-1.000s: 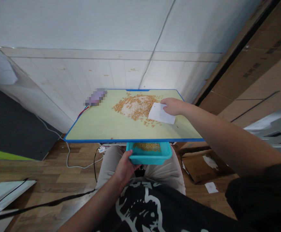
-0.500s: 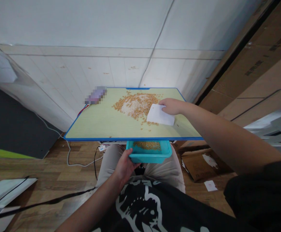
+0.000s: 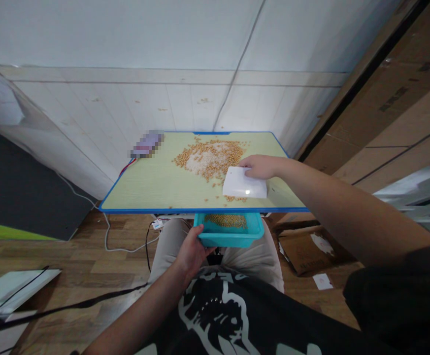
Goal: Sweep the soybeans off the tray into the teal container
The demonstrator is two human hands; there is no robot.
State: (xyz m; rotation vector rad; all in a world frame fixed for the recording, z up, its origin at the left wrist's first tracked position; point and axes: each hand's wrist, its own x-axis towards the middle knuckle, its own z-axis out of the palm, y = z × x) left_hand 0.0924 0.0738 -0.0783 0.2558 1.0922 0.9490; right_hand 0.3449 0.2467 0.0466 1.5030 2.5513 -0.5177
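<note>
My right hand [image 3: 259, 166] grips a white flat scraper [image 3: 244, 183] on the green table top [image 3: 151, 185], near its front edge. A few beans lie just in front of the scraper. Behind it is a pile of yellow beans mixed with white grains [image 3: 210, 159]. My left hand [image 3: 191, 252] holds the rim of a teal tray [image 3: 229, 233] under the table's front edge, over my lap. The tray has yellow beans in it.
The table has a blue rim [image 3: 148, 210]. A blurred purple object [image 3: 147, 144] lies at its back left with a cable running down to the wooden floor. Cardboard boxes [image 3: 392, 108] stand on the right, torn cardboard [image 3: 307, 249] lies below, and a white wall is behind.
My right hand has drawn the scraper toward the table's front edge, pulling a few beans along with it. My left hand and the tray stay almost still.
</note>
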